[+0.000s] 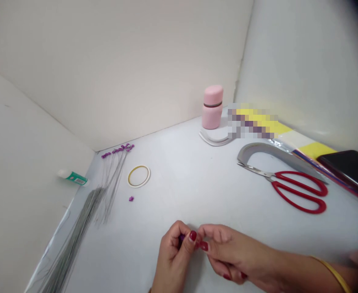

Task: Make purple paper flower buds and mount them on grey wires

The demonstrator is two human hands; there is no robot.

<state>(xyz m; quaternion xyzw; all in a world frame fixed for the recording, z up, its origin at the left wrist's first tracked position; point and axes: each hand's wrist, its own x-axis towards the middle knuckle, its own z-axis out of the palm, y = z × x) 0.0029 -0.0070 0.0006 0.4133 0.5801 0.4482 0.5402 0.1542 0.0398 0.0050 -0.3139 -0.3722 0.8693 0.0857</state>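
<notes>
At the bottom centre, my left hand (175,254) is closed in a pinch around a small purple piece (182,237), mostly hidden by the fingers. My right hand (224,248) meets it fingertip to fingertip, thumb and index finger pinched together; anything between them is too small to make out. One loose purple piece (131,199) lies on the white table (173,187), below a roll of narrow tape (149,175). Thin wire stems with purple tips (118,150) lie at the back left.
A thick bundle of grey wires (78,240) and a green-labelled tube (77,178) are at the left. A pink bottle (212,108) stands at the back. Red-handled scissors (301,183), grey strips (254,150), a yellow-and-white package (301,140) and a black object (350,167) lie right.
</notes>
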